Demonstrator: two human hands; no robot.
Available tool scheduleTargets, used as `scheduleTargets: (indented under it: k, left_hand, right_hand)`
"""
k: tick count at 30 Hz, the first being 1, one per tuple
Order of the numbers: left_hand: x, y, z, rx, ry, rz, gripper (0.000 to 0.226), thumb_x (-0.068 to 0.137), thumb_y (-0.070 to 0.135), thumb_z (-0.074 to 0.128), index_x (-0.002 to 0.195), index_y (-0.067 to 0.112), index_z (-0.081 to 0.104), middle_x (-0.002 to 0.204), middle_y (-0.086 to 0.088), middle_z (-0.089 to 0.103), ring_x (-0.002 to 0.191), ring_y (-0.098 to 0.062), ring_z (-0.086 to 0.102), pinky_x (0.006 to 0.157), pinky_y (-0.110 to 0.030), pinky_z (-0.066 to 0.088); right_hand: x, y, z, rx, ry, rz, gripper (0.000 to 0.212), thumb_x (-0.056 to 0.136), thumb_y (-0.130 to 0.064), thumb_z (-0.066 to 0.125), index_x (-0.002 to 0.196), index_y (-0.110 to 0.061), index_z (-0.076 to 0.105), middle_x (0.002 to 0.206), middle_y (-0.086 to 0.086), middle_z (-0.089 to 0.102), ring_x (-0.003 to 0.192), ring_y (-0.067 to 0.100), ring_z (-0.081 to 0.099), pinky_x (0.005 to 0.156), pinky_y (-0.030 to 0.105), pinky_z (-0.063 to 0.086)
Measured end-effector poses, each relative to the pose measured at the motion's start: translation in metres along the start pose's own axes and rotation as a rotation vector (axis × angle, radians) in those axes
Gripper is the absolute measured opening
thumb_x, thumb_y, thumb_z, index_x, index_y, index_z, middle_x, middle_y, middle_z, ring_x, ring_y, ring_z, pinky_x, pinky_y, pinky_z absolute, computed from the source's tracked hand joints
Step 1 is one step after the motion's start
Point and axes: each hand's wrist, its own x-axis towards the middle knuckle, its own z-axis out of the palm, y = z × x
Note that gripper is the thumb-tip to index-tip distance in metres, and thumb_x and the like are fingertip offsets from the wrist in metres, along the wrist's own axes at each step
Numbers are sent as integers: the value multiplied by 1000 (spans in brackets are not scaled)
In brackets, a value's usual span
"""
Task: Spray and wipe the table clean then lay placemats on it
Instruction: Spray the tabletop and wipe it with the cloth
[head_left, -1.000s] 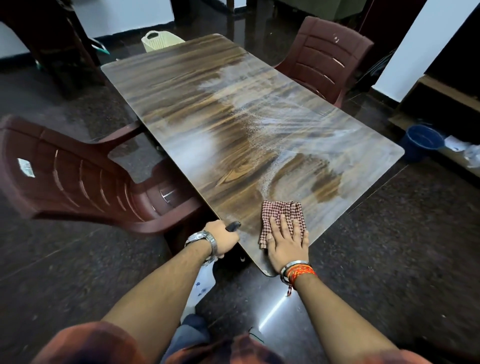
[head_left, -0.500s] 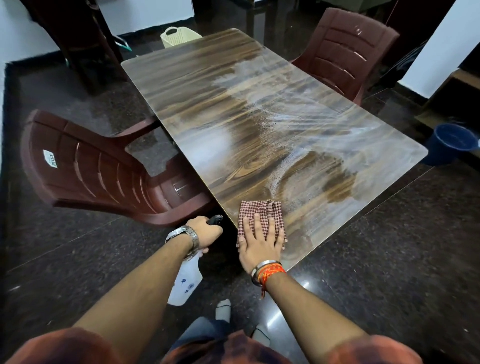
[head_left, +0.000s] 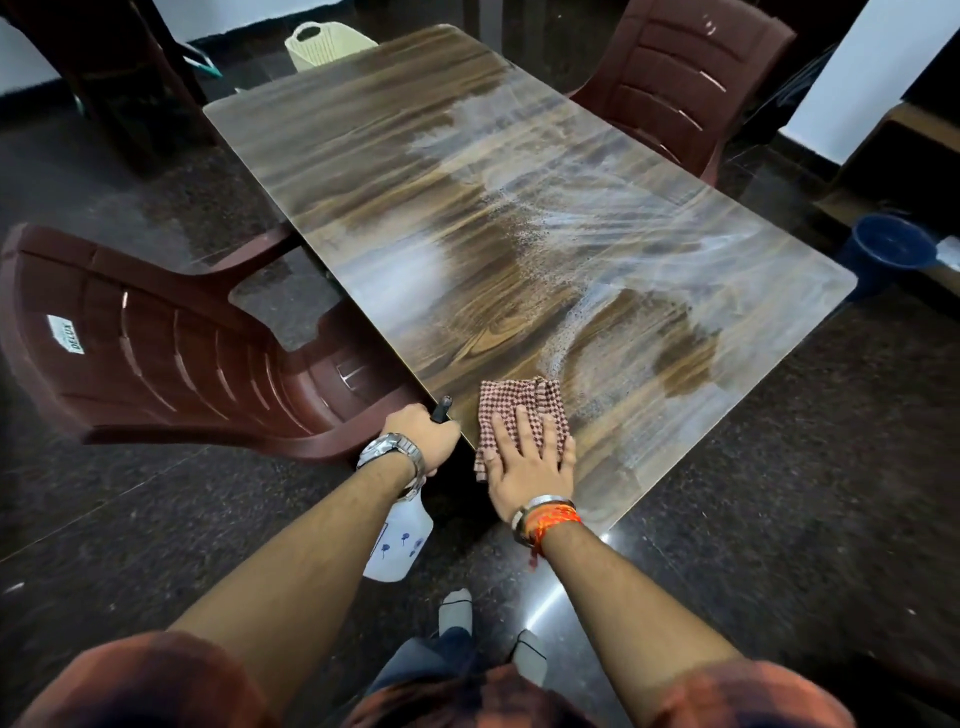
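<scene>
At the bench's (head_left: 363, 156) near corner, the right hand (head_left: 530, 467) presses flat on the cloth (head_left: 519, 410), mid-wipe. The left hand (head_left: 421, 441) grips the sprayer (head_left: 397, 543) below the edge. Next, I'd guess: sweep toward the wet streaks. No placemats visible.

The table (head_left: 415, 218) top lies bare beyond the checked cloth (head_left: 519, 415), open to a sweeping hand. One brown chair (head_left: 171, 343) crowds the left edge; a second chair (head_left: 680, 78) stands against the far right edge.
</scene>
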Motion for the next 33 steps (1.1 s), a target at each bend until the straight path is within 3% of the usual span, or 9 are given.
scheduleTargets:
  k: [5,10,12,17,22,28,33]
  left_hand:
    - [2,15,6,51,-75,22,25,80,29,50,80,7,62,56,-10,67,44,-24,65,51,-24,51]
    - [8,25,13,-7,-95,33,22,76,28,51,84,9,58,71,-10,66,46,-25,66,49,-26,53]
    - [13,28,14,-16,-93,40,27,75,29,50,89,8,60,77,-11,67,46,-25,67,51,-30,57]
    - [22,34,14,42,-67,45,36,75,34,49,93,6,64,72,-11,71,53,-26,71,56,-27,56]
    - [18,36,14,11,-30,-28,34,82,32,51,90,3,66,74,-13,72,49,-26,69,49,-25,53]
    - [2,42,27,-125,98,-173,28,81,30,53,85,5,65,69,-12,68,43,-25,63,42,-22,46]
    - [-32,53,56,-209,201,-309,21,83,26,53,79,7,60,66,-10,65,47,-25,63,46,-24,50]
  right_hand:
    - [-45,52,3,-53,-10,91,57,90,-55,2,147,-51,-4,160,-13,-3,147,24,-9,111,47,-18]
    - [-75,57,17,-46,88,166,56,92,-48,30,147,-40,30,153,-3,35,141,34,27,113,53,8]
    - [-69,49,18,-41,91,158,57,90,-47,35,146,-37,35,151,-1,39,139,36,28,113,54,9]
    - [-31,18,8,-57,58,2,56,90,-48,33,145,-38,35,154,-1,34,141,39,26,113,52,2]
    - [20,6,-5,-69,-32,-193,59,93,-50,16,150,-41,8,162,-3,2,146,36,-7,110,51,-17]
    - [52,46,-23,-126,-61,-410,58,95,-50,22,150,-46,3,162,-8,0,147,29,-7,116,51,-9]
    - [84,100,-48,-106,-85,-336,57,97,-48,23,150,-44,2,161,-9,-4,147,28,-11,116,50,-12]
